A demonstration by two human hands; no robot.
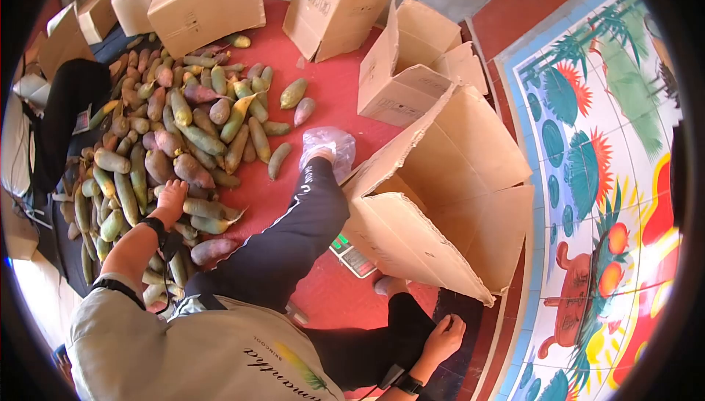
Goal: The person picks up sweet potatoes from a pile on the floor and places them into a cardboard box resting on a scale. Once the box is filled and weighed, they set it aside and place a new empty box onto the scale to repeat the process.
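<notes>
A large heap of long green and reddish radishes (203, 139) covers the floor on my left. My left hand (172, 201) is down in the heap, its fingers bent and close together, right beside a thick reddish radish (193, 171). Whatever lies under those fingers is hidden. Over by my right knee, my right hand (445, 338) rests with loosely curled fingers and nothing visible in them. In front of it stands a big open cardboard box (422, 243), its flaps spread. A scale (355, 260) with a lit green display shows partly between my leg and this box.
Another open carton (400, 92) stands beyond the big one. Several more boxes (208, 8) line the back. My foot in a plastic bag (328, 149) rests on the red floor (294, 23). Another person's dark-clothed leg (70, 111) is at the far left. A painted tile wall (587, 203) bounds the right.
</notes>
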